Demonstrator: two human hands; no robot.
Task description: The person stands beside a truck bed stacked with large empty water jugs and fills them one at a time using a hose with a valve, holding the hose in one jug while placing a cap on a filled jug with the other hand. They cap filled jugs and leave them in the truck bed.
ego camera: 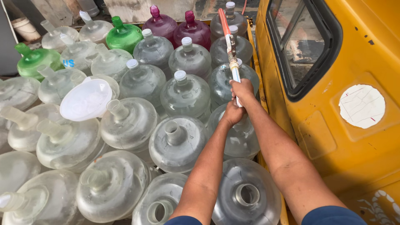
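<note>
Both my hands grip a long thin pipe [230,46], red at its far end and white near my fingers, with a brown fitting midway. My right hand [243,90] wraps the white part higher up. My left hand [233,113] holds it just below, over a clear water jug [239,135]. The pipe slants up over capped jugs [186,93] toward the back of the load.
Many large clear water jugs fill the bed, some capped, some open-necked [177,141]. A white funnel [86,99] sits in one at the left. Green [123,36] and purple [192,31] jugs stand at the back. A yellow vehicle cab [333,104] rises at the right.
</note>
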